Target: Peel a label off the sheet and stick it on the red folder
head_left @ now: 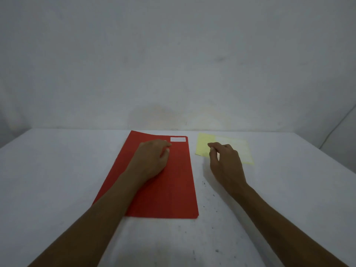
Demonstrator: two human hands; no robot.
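With a white label [178, 139] already stuck at the red folder's [173, 189] far right corner, your left hand [154, 160] rests empty and loosely curled on it, your right hand [225, 160] pinched, apparently empty, over the yellow sheet [202, 143]; judged complete, so next withdraw both hands.

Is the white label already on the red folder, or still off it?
On: the small white rectangular label lies flat at the red paper folder's far right corner.

Red folder [169, 189]: matt card or thick paper, faint fine texture across the cover, no shine. Label [178, 139] on it: white paper, flat, matt. Sheet [203, 143]: pale yellow backing paper, smooth, slight sheen. Table [57, 180]: white, matt, dark speckles. Wall [173, 54]: matt, faintly smudged.
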